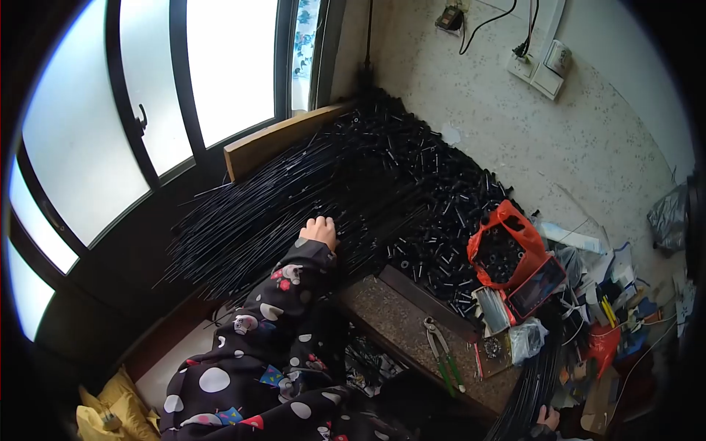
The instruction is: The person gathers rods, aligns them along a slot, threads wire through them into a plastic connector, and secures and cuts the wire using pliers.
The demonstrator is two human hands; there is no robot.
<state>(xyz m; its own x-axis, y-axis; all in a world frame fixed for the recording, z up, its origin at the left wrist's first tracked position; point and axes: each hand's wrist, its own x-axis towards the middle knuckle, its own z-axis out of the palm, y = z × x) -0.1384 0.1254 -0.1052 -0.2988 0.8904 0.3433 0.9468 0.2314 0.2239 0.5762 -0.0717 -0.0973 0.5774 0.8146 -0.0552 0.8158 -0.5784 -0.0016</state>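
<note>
My left hand (pixel 320 232) is on the heap of long thin black rods (pixel 243 213), its fingers curled together and pointing away from me. What lies under those fingers is hidden. At the bottom right, my right hand (pixel 548 417) is partly in view, closed against the side of a bundle of black rods (pixel 531 386). Short black tubular pieces (pixel 441 198) are piled beyond and to the right of the rods.
Green-handled pliers (pixel 444 355) lie on a speckled board (pixel 382 316) beside a dark metal bar (pixel 426 303). Right of them are a red bag (pixel 526 242) of black parts, a phone-like device (pixel 537 287) and clutter. A wooden plank (pixel 283 138) edges the heap by the windows.
</note>
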